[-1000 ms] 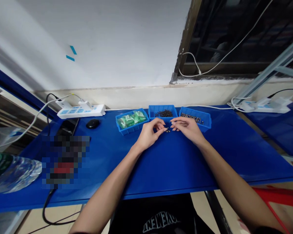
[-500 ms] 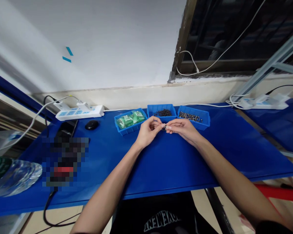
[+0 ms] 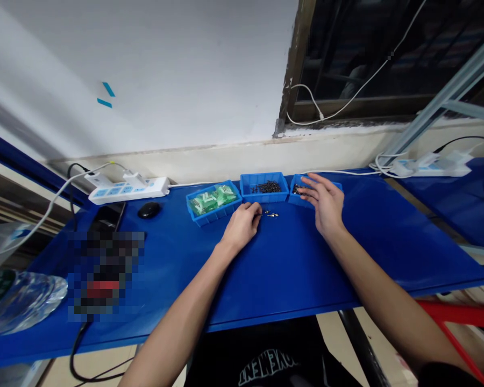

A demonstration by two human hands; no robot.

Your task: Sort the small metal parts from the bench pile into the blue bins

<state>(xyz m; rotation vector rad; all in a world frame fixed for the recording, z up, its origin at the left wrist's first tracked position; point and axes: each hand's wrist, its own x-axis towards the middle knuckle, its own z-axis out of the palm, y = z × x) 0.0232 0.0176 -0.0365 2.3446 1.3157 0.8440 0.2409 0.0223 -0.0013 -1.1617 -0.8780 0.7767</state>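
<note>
Blue worktop [image 3: 282, 269] set against wall. Three blue bins lined along back: left bin [image 3: 213, 201] filled with green packets, middle bin [image 3: 264, 187] with dark small parts, right bin [image 3: 297, 191] partly hidden. Small metal parts [image 3: 271, 214] laid loose before bins. Power strip [image 3: 125, 188], black mouse [image 3: 148, 210], plastic bottle [image 3: 22, 295] placed toward left.

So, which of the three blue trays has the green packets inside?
The left tray, nearest the power strip. The middle tray holds small dark parts, and the right hand partly covers the right tray.
</note>
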